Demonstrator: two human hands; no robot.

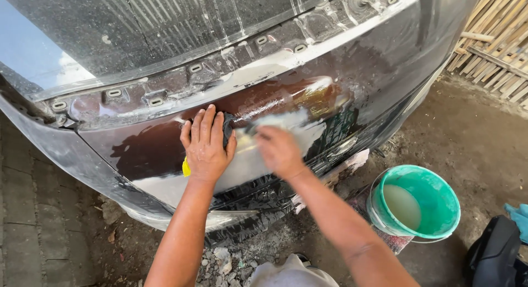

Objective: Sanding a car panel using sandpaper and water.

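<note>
A dark maroon car body panel, wet and shiny, fills the upper view. My left hand presses flat on the panel with its fingers spread over a dark pad, and a yellow edge shows below the palm. My right hand, blurred, is closed on a small pale sanding piece and rubs it over a whitish wet patch on the panel. Both forearms reach up from the bottom of the view.
A green bucket holding cloudy water stands on the dirt floor at the right. A black part and a blue cloth lie at the far right. Bamboo slats stand behind. Rubble lies under the panel.
</note>
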